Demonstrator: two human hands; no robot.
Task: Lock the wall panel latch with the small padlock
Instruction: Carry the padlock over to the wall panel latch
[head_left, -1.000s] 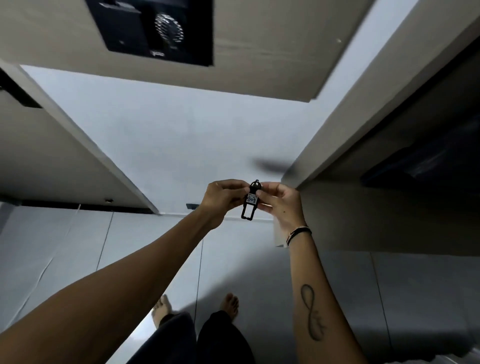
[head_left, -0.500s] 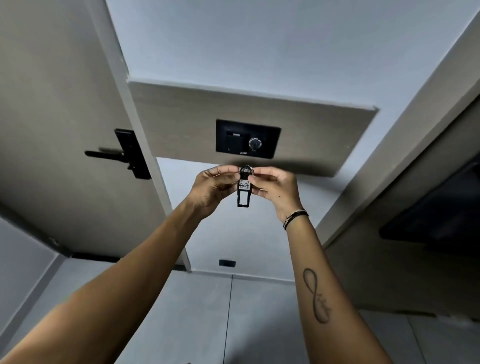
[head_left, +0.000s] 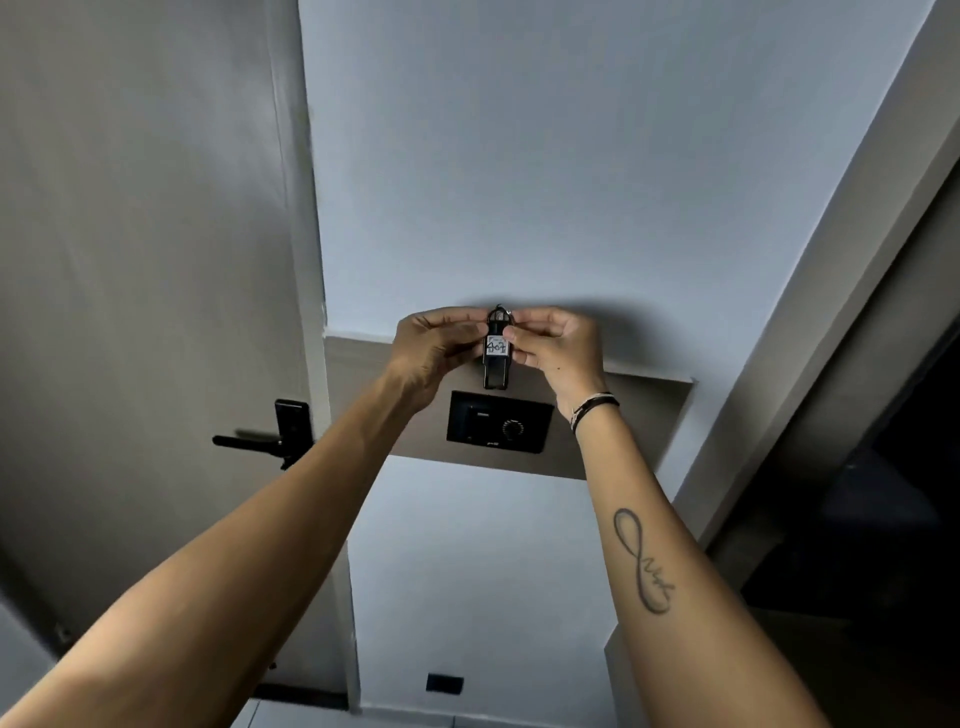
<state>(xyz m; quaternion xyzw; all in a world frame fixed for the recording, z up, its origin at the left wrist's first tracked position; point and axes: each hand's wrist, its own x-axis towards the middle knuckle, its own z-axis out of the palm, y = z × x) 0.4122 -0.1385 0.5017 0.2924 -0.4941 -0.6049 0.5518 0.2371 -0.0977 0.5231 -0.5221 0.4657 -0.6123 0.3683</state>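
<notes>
Clearly both hands meet at the centre of the frame, pinching one small dark object between them: the left hand (head_left: 434, 348) from the left, the right hand (head_left: 553, 345) from the right, fingers (head_left: 519, 340) closed on it. It looks like the small padlock (head_left: 497, 347), with a white tag and a dark strap hanging below, though its shackle is too small to read. Held raised before the wall, above the black switch plate (head_left: 498, 428), it seems readied for hooking; no latch is discernible.

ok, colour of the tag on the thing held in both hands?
White, with dark handwritten digits, on the black padlock. Head view shows it.
</notes>
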